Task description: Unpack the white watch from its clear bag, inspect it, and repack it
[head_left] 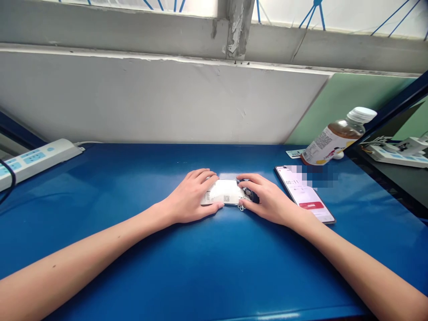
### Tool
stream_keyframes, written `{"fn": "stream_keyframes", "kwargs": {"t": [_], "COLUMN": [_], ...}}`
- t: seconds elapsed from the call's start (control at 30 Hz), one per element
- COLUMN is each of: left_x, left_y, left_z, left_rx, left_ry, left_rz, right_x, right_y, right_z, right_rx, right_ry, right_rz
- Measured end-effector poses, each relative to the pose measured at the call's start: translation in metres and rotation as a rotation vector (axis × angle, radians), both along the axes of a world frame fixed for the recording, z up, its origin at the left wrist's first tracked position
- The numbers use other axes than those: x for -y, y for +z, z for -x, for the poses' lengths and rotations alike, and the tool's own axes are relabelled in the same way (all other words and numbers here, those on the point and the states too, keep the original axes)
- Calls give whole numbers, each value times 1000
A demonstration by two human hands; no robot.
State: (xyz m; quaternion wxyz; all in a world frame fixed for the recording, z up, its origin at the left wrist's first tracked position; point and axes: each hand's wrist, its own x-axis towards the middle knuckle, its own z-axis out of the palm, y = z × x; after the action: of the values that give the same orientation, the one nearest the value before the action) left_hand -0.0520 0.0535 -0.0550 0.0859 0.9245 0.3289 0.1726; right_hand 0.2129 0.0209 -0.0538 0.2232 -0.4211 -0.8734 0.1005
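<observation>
A flat white packet (224, 191) with printed text, a square code and a shiny surface lies on the blue table (214, 263). A dark part and a small silver chain (241, 207) show at its right end, partly covered by fingers. My left hand (195, 196) holds the packet's left end, thumb along the front edge and fingers over the back edge. At the right end, my right hand (262, 196) grips it the same way, its thumb beside the chain. What exactly the dark part is, I cannot make out.
Right of my right hand lies a phone (307, 196) with a timer on its screen. Behind it a labelled drink bottle (329, 145) stands beside a small card (294, 154). White power strips (36, 160) sit at the left edge and far right. A wall (160, 98) closes the back.
</observation>
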Motion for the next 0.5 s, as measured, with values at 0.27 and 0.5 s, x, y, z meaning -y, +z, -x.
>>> {"fn": "stream_keyframes", "kwargs": {"t": [0.27,0.5], "left_x": [0,1], "left_y": [0,-1], "left_z": [0,-1], "left_rx": [-3,-13], "left_ry": [-6,-5], "left_rz": [-10,-20], "right_x": [1,2], "right_y": [-2,2], "right_z": [5,10], "right_rx": [-55,18], "right_ry": [-62,-95], "right_rz": [14,-20]}}
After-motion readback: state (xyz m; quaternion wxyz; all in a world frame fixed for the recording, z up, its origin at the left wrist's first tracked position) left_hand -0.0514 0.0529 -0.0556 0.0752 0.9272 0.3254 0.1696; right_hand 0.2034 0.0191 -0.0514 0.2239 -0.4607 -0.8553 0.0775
